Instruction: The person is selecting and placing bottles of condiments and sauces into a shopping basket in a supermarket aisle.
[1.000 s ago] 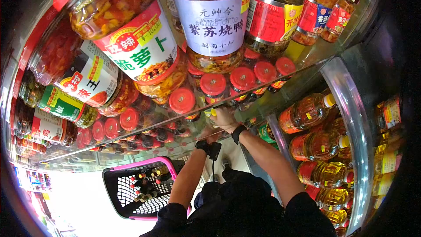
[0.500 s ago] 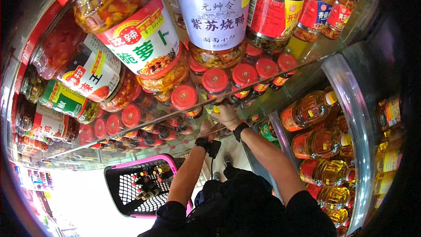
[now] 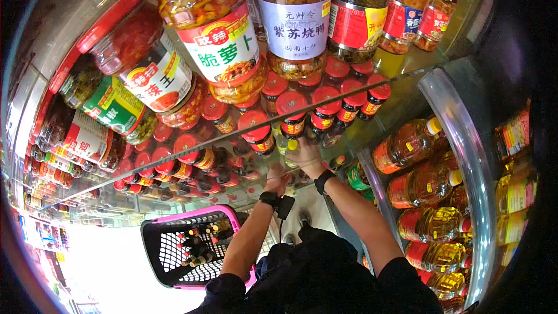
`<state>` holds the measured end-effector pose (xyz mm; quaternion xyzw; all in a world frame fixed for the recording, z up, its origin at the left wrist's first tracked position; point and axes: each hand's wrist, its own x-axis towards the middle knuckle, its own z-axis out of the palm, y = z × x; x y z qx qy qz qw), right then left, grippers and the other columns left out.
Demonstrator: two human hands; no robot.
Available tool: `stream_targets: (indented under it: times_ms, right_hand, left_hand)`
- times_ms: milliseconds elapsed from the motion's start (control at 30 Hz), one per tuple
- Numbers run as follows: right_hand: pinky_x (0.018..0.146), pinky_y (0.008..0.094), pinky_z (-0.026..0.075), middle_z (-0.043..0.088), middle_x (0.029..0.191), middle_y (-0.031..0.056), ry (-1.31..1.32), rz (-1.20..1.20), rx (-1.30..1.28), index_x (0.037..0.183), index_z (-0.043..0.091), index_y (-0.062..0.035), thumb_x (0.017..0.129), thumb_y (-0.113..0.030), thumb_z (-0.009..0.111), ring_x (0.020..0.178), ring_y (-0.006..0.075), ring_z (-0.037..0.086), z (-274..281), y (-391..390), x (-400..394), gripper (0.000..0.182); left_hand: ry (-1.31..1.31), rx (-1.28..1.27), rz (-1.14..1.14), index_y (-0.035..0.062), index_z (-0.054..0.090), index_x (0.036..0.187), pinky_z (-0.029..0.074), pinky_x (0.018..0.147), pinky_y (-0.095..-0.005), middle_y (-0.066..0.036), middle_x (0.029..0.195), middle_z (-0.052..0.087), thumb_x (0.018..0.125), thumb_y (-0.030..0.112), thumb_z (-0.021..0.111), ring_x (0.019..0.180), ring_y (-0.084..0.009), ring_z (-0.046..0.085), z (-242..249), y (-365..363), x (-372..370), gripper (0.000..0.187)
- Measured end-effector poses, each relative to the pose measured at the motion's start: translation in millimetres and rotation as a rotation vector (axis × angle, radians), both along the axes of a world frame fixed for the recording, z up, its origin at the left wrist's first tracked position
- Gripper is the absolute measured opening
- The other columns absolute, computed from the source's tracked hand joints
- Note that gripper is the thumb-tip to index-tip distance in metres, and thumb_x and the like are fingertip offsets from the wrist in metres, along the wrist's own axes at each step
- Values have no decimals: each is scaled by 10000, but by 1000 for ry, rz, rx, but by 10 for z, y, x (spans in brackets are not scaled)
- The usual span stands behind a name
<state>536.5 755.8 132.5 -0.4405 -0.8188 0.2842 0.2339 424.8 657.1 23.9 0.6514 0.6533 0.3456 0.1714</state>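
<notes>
Both hands reach in below the edge of a glass shelf point(image 3: 325, 104). My right hand point(image 3: 306, 158) is beside a small bottle with a yellow-green cap point(image 3: 292, 145), its fingers partly hidden behind the glass and close to the cap. My left hand point(image 3: 276, 179) is lower and to the left, near the shelf edge, with its fingers hard to make out through the glass. Red-capped jars with dark contents point(image 3: 290, 111) stand in rows just above the hands. A black band is on each wrist.
Large labelled jars point(image 3: 224, 52) line the upper shelf. A black and pink basket point(image 3: 156, 256) holding several bottles is on the floor at lower left. Oil bottles point(image 3: 433, 224) fill the rack at right, behind a curved clear rail point(image 3: 474, 180).
The view has shifted, so the upper jars at left appear further right. My right hand remains by the yellow-green cap, and my left hand shows slightly more to the right.
</notes>
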Motion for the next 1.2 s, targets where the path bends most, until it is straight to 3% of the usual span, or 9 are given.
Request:
stream_targets:
  times_ms: [67, 200, 367, 567, 633, 733, 800, 933, 1200]
  right_hand:
    - [676, 408, 447, 549, 874, 194, 24, -39, 49, 973, 471, -23, 623, -279, 701, 825, 362, 539, -112, -56, 35, 491]
    - [631, 400, 455, 563, 819, 182, 155, -85, 341, 957, 466, -12, 622, -264, 724, 756, 360, 558, -244, -201, 140, 493]
    - [633, 416, 448, 577, 775, 176, 41, -126, 233, 904, 504, 0, 664, -282, 685, 728, 352, 560, -37, -639, 337, 412]
    - [592, 383, 458, 592, 722, 147, -16, -210, 206, 891, 547, -17, 692, -308, 655, 688, 304, 588, -135, -1366, 636, 369]
    - [569, 375, 462, 608, 702, 118, -50, -258, 75, 875, 558, -39, 699, -295, 649, 654, 279, 598, -207, -1655, 752, 324]
    - [546, 391, 447, 591, 670, 87, -46, -345, 9, 815, 542, -74, 693, -296, 643, 638, 292, 582, -381, -2135, 990, 273]
    - [551, 396, 448, 592, 674, 94, -51, -371, -8, 807, 550, -71, 692, -292, 636, 642, 300, 581, -544, -2440, 1179, 264]
    - [579, 406, 451, 592, 701, 124, -168, -433, -107, 756, 573, -59, 690, -283, 607, 668, 324, 576, -752, -2978, 1521, 236]
    - [620, 387, 452, 595, 746, 139, 49, -444, -240, 699, 596, -40, 694, -242, 571, 705, 315, 571, -1218, -3908, 2071, 204]
  left_hand:
    - [-1727, -212, 339, 136, 463, 995, 439, 703, -330, -38, 914, 495, 867, 257, 430, 812, -211, 505, -341, 24, 65, 179]
    - [-1736, -191, 289, 113, 464, 1000, 441, 716, -320, -34, 951, 499, 866, 248, 421, 834, -214, 511, 16, -208, 110, 195]
    - [-1759, -312, 571, 57, 493, 971, 442, 686, -288, -33, 825, 543, 842, 244, 429, 741, -179, 540, 428, -518, 202, 236]
    - [-1899, -316, 430, 104, 516, 719, 436, 572, -268, -7, 616, 513, 809, 210, 451, 615, -154, 530, 86, -978, 409, 154]
    - [-1891, -387, 434, 54, 503, 785, 433, 618, -325, -80, 675, 544, 869, 352, 383, 666, -233, 541, -143, -1207, 500, 332]
    - [-2126, -393, 187, 65, 491, 692, 433, 579, -320, -69, 611, 519, 853, 297, 438, 580, -222, 503, -251, -1475, 759, 287]
    - [-1927, -646, 500, 61, 471, 678, 440, 566, -319, -50, 575, 475, 828, 198, 478, 545, -204, 477, -115, -1653, 957, 203]
    - [-1930, -687, 290, 48, 499, 756, 470, 599, -325, -61, 642, 534, 796, 152, 501, 595, -201, 530, -288, -2007, 1219, 112]
    - [-1837, -779, 378, 57, 492, 791, 470, 660, -332, -64, 710, 542, 796, 172, 432, 661, -200, 540, -351, -2501, 1684, 130]
